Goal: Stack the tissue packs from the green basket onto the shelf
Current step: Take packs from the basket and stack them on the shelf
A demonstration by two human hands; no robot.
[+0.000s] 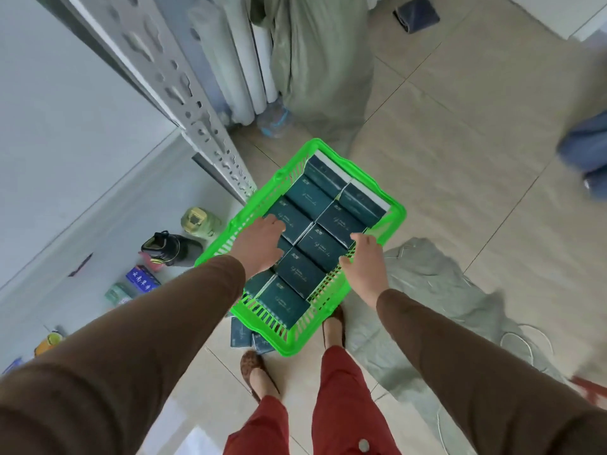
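Note:
The green basket (394,218) sits in front of my legs, beside the grey metal shelf upright (184,93). Several dark teal tissue packs (315,247) fill it in two rows. My left hand (259,244) reaches over the basket's left rim, its fingers stretched onto a pack on the left side. My right hand (364,261) holds the right rim, thumb inside and fingers along the edge. The pale shelf board (65,126) spreads out at the left. Two more packs (241,333) lie on the floor under the basket's near corner.
Under the shelf are a black shoe (170,247), a green bottle (198,221) and small boxes (143,279). White rolls (243,60), a green-grey sack (322,60) and a water bottle (276,121) stand behind. A crumpled grey sack (443,290) lies right. Another person's leg (584,149) is far right.

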